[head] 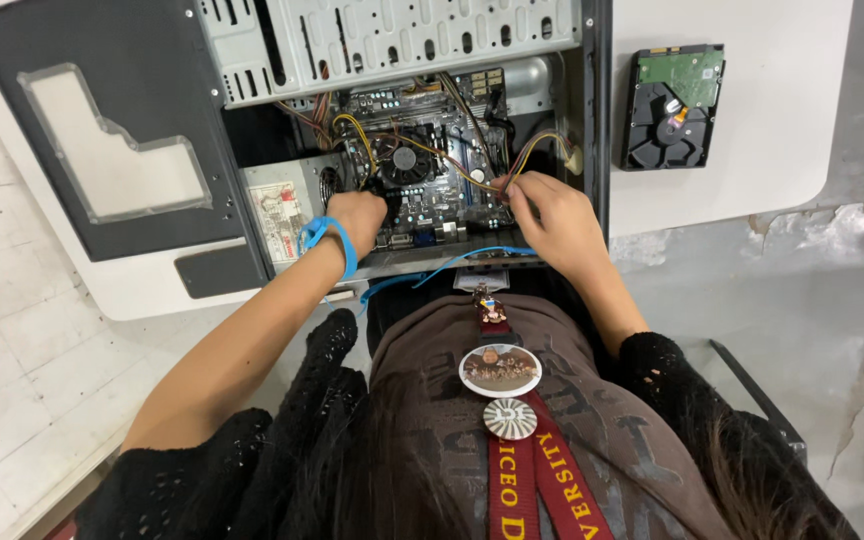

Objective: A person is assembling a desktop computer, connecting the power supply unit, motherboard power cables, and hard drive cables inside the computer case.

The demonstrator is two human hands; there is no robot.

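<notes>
Right hand point(557, 222): fingertips pinched on a bundle of yellow, red and black wires point(530, 152) at the right edge of the motherboard point(432, 170); grip closed on the wires where they meet the board. The exact connector under the fingers is hidden, so I cannot tell whether it is seated.

Left hand point(357, 218): fingers curled down onto the lower left part of the motherboard, just below the round black cooler fan point(404, 160). It appears clenched on something dark, but the view does not show what. A blue wrist strap point(330, 240) circles this wrist; its blue cord point(452, 262) runs across the lower lip of the case.

Motherboard lies inside the open computer case point(392, 45), which rests on its side on a white table point(752, 130). Power supply with a white label point(277, 215) sits just left of the board. Dark side panel with a clear window point(112, 150) lies left of the case. A bare hard drive point(674, 105), circuit side up, lies on the table well right of the case.
</notes>
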